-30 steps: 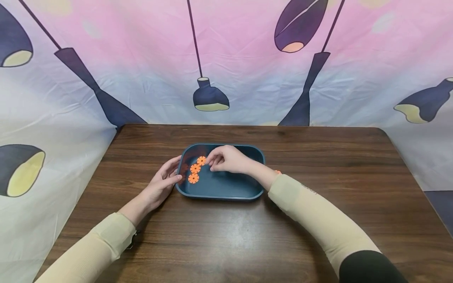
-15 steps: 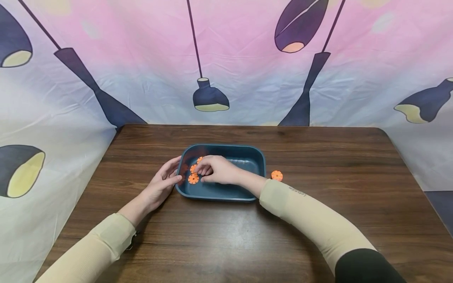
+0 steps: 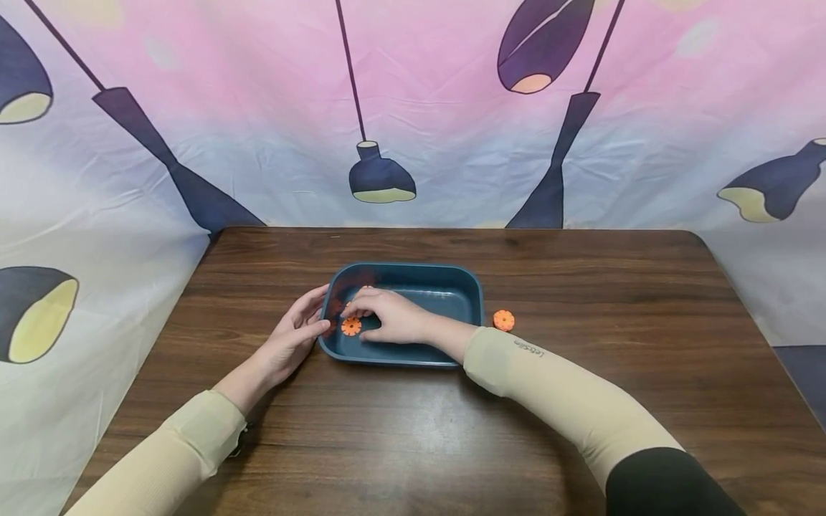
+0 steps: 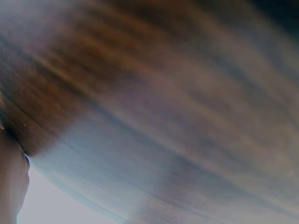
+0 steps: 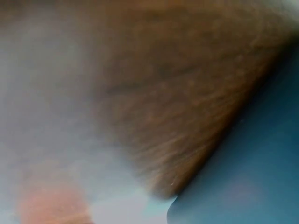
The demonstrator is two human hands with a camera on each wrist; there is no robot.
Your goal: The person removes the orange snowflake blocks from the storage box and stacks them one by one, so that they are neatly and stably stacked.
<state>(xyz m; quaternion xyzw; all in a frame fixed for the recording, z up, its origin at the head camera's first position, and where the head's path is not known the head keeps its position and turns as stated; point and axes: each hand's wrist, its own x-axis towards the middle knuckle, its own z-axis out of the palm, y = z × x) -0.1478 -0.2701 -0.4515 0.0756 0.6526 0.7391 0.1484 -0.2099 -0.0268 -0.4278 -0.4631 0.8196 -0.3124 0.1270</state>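
Note:
A dark blue rectangular tray stands on the wooden table in the head view. At its left end my left hand holds the side, thumb on the rim and fingers along the outer wall. My right hand reaches down inside the tray, its bent fingers at the small orange pieces and the thumb spread apart from them. One orange notched disc shows whole just beside the fingertips. The other orange pieces there are mostly covered by the hand. In the right wrist view the tray wall appears blurred at the right.
Another orange notched piece lies on the wooden table, just right of the tray and close to my right forearm. A printed cloth hangs behind the table. The left wrist view shows mostly blurred wood.
My right hand has moved left and toward me inside the tray, from beside the farthest disc to over the middle one, uncovering the piece on the table. My left hand has stayed at the tray.

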